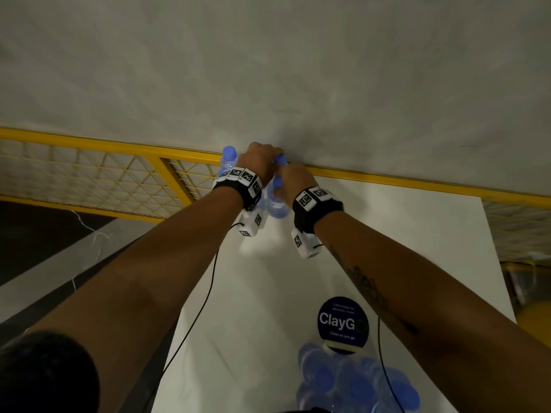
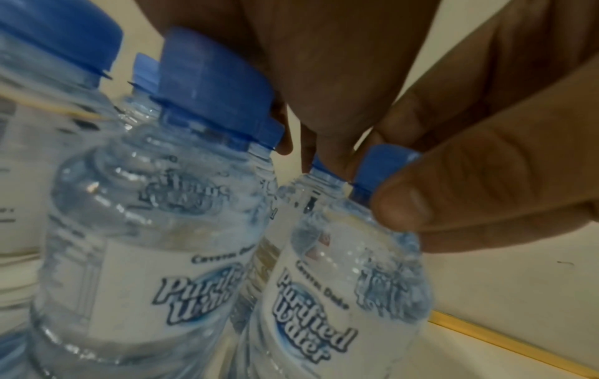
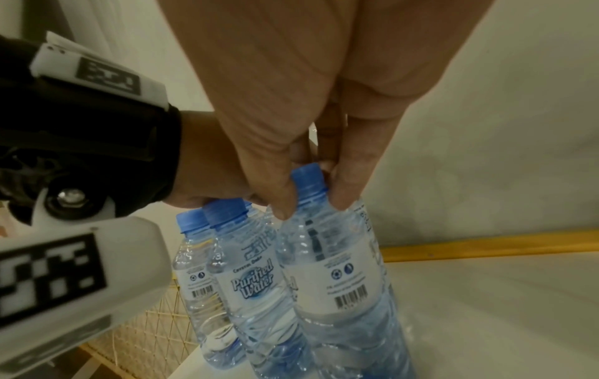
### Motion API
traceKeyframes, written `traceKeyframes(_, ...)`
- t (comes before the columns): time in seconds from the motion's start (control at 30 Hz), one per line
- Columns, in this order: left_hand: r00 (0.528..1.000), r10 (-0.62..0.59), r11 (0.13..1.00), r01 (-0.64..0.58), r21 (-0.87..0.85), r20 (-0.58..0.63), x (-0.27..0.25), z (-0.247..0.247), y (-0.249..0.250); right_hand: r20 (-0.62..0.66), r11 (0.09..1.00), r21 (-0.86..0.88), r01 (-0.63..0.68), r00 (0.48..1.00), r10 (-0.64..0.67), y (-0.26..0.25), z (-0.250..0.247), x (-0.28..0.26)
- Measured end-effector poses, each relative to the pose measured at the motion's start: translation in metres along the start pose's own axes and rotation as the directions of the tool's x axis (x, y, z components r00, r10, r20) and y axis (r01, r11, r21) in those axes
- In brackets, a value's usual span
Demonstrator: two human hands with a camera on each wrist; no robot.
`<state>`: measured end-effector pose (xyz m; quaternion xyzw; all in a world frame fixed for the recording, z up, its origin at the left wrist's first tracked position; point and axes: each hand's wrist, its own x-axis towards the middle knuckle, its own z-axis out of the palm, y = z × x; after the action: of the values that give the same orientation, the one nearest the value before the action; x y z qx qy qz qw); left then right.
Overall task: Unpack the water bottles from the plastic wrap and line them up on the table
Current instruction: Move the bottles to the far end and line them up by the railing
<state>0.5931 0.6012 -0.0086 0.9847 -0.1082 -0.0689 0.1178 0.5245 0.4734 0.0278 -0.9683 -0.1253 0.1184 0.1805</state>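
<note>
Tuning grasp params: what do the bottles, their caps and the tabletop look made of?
Bottles: thin clear plastic, glossy; water and ribbing show through, with a white printed label.
Caps: opaque blue plastic, smooth, fairly matte.
Tabletop: white, smooth, faintly glossy; probably laminate, the core unseen.
The right hand pinches one cap with its fingers; the left hand grips caps too.

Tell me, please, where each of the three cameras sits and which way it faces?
Head: worn on the head, looking forward and down the white table; both forearms, left hand and right hand show.
Left wrist: looks along the fingers gripping blue caps.
Right wrist: looks down its own fingers pinching a bottle; the left wrist also shows.
Shared: the standing bottles and the yellow rail.
</note>
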Motion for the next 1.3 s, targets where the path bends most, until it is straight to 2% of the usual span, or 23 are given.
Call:
traceKeyframes(0.2, 1.000, -0.004, 0.999, 0.003, 0.047, 0.024, -0.004, -0.001, 0.003, -0.035, 0.999, 0.036, 0.041, 0.999, -0.040, 0.000, 0.007, 0.001)
traceKeyframes(0.4, 0.999, -0.006, 0.997, 0.002, 0.071, 0.043, -0.010, -0.008, 0.008, -0.041, 0.994, 0.108, 0.002, 0.999, 0.002, 0.002, 0.009, -0.001)
traceKeyframes(0.47, 1.000, -0.011, 1.000, 0.011, 0.027, 0.006, -0.017, -0.011, 0.009, -0.048, 0.988, 0.151, -0.011, 0.999, 0.018, 0.001, 0.005, -0.006)
traceKeyframes(0.6, 0.983, -0.024, 0.994, 0.004, -0.109, -0.184, -0.048, -0.025, 0.019, -0.043, 0.999, 0.051, 0.002, 0.999, 0.000, -0.003, -0.013, -0.036)
traceKeyframes(0.63, 0.972, 0.005, 0.992, -0.035, -0.124, -0.235, -0.057, -0.031, 0.023, -0.032, 1.000, 0.031, -0.006, 0.999, 0.007, -0.005, -0.023, -0.049)
traceKeyframes(0.7, 0.960, 0.092, 0.981, -0.132, -0.139, -0.263, -0.081, -0.037, 0.036, -0.005, 0.999, 0.033, 0.015, 1.000, -0.015, -0.008, -0.041, -0.084)
traceKeyframes(0.8, 0.946, 0.228, 0.928, -0.283, -0.242, -0.232, -0.132, -0.037, 0.062, -0.026, 0.993, 0.059, 0.101, 0.995, -0.100, -0.007, -0.064, -0.147)
traceKeyframes(0.9, 0.927, 0.306, 0.869, -0.366, -0.335, -0.217, -0.198, -0.033, 0.092, 0.047, 0.995, -0.010, 0.098, 0.994, -0.097, -0.003, -0.074, -0.207)
traceKeyframes(1.0, 0.918, 0.371, 0.840, -0.395, -0.371, -0.137, -0.257, -0.023, 0.121, 0.136, 0.994, -0.029, 0.103, 0.986, -0.098, -0.002, -0.076, -0.265)
traceKeyframes(1.07, 0.911, 0.410, 0.829, -0.392, -0.399, -0.042, -0.288, -0.012, 0.134, 0.208, 0.995, -0.018, 0.095, 0.974, -0.090, -0.001, -0.067, -0.300)
traceKeyframes(1.2, 0.852, 0.509, 0.803, -0.420, -0.422, 0.121, -0.333, 0.022, 0.144, 0.313, 0.995, 0.012, 0.096, 0.945, -0.095, 0.003, -0.029, -0.355)
traceKeyframes(1.3, 0.836, 0.489, 0.843, -0.380, -0.381, 0.248, -0.355, 0.036, 0.152, 0.404, 0.998, -0.020, 0.054, 0.914, -0.041, 0.000, 0.009, -0.383)
